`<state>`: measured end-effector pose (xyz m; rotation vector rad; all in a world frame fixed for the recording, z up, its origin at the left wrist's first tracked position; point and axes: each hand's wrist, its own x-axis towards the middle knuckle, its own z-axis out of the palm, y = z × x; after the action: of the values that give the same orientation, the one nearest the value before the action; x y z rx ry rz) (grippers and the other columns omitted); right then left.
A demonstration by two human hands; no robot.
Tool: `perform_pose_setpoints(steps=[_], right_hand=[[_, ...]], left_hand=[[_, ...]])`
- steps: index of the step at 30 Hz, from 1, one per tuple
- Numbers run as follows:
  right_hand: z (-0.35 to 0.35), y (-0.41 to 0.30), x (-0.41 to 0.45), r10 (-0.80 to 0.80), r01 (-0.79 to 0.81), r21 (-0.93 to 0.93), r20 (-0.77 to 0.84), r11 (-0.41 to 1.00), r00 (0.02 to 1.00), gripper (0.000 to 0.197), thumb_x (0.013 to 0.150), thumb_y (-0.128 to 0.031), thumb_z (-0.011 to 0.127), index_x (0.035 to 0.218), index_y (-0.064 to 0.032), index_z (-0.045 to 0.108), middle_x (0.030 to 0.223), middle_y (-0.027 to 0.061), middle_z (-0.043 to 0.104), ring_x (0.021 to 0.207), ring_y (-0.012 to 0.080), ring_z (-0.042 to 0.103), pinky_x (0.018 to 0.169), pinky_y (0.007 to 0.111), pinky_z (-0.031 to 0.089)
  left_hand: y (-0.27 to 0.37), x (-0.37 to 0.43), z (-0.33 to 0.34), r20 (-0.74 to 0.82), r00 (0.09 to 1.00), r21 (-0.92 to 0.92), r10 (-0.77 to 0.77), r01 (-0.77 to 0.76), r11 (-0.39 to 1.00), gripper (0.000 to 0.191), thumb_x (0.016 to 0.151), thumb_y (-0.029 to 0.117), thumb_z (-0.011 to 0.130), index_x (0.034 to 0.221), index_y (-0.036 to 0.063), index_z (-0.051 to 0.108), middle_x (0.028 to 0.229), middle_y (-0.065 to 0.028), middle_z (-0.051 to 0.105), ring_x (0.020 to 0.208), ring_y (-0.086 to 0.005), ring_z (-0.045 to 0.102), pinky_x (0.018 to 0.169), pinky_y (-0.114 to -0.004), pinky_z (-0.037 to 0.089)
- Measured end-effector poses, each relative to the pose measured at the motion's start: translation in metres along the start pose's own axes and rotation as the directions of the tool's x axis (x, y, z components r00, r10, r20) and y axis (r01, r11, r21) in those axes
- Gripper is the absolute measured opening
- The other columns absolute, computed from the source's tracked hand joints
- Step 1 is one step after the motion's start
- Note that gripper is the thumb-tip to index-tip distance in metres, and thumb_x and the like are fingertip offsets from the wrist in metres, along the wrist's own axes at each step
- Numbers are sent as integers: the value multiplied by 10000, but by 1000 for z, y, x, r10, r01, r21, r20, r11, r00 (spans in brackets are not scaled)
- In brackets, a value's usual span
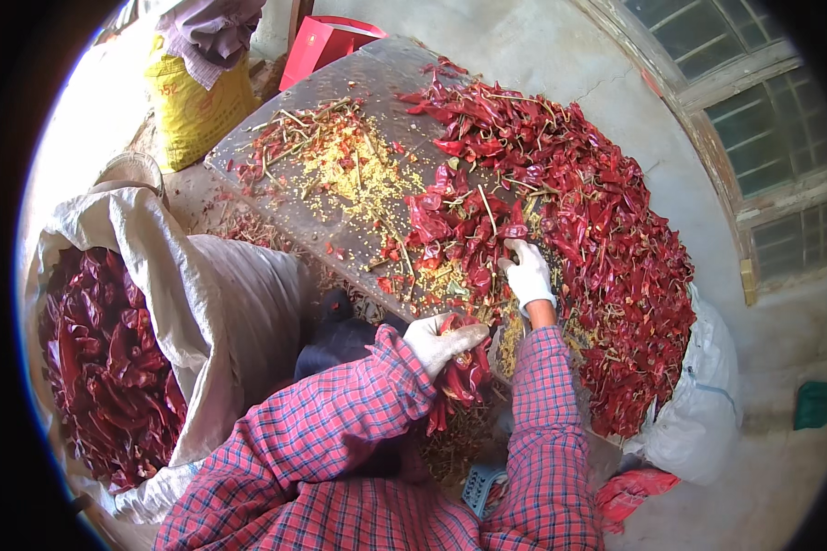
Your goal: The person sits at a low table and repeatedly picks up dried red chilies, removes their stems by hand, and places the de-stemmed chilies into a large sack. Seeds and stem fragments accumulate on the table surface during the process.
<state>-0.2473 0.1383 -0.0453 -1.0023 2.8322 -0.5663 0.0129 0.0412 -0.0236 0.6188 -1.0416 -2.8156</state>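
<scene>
My left hand (444,342), in a white glove, grips a bunch of dried red chili peppers (463,377) at the near edge of the dark table (296,231). Also gloved in white, my right hand (528,273) reaches over the table with thumb and forefinger spread. Its fingertips are at a small heap of dried chilies (433,219); whether they pinch one is hard to see. Along the right side lies a large pile of dried red chilies (613,241) with stems. Yellow seeds (348,172) and broken stems are scattered across the tabletop.
At left, a white woven sack (200,303) stands open, full of dark red chilies (103,358). Behind it are a yellow sack (193,110) and a red paper bag (324,48). A white sack (706,399) bulges beside the table at right. Stem debris (462,441) covers the floor below.
</scene>
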Motion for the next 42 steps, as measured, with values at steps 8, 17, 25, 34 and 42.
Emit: perform_pose_setpoints(steps=[8,17,25,34,42], right_hand=[[41,-82,11,18,-18,0,-6,1000,1000,685,782,-253,752,1378,-65,472,1296,243,560,1180,401,549,999,442,451],[19,-48,19,-48,112,165,-354,980,934,273,849,-106,666,1116,-47,674,1125,153,654,1004,283,649,874,349,519],[6,9,17,-191,141,-345,-115,928,975,306,806,11,612,1088,-97,660,1194,174,563,1059,351,588,883,417,513],[8,35,6,-33,7,-103,-259,995,965,355,714,-79,773,1035,-51,627,1117,155,585,974,350,604,847,426,495],[-4,36,-51,538,-67,991,-4,112,843,166,911,-137,692,861,-13,593,753,52,579,638,134,548,550,279,459]], left_hand=[[-2,-1,1,21,1000,-27,11,-11,1000,209,875,112,735,1052,7,697,846,-31,705,707,-91,639,659,-238,507],[6,-2,-6,-35,997,-46,68,-69,997,204,867,132,750,1014,-1,701,863,-29,710,724,-76,642,671,-231,519],[10,-3,-5,-15,999,14,46,-46,999,187,857,100,746,1008,-1,698,845,-38,710,697,-76,636,645,-228,513],[0,8,-11,-5,1000,66,24,-24,998,210,859,33,708,1066,5,694,887,-30,703,721,-103,646,681,-248,520],[-3,6,-4,54,990,169,127,-134,976,194,844,0,695,1038,-13,695,898,-46,711,747,-107,648,711,-247,524]])
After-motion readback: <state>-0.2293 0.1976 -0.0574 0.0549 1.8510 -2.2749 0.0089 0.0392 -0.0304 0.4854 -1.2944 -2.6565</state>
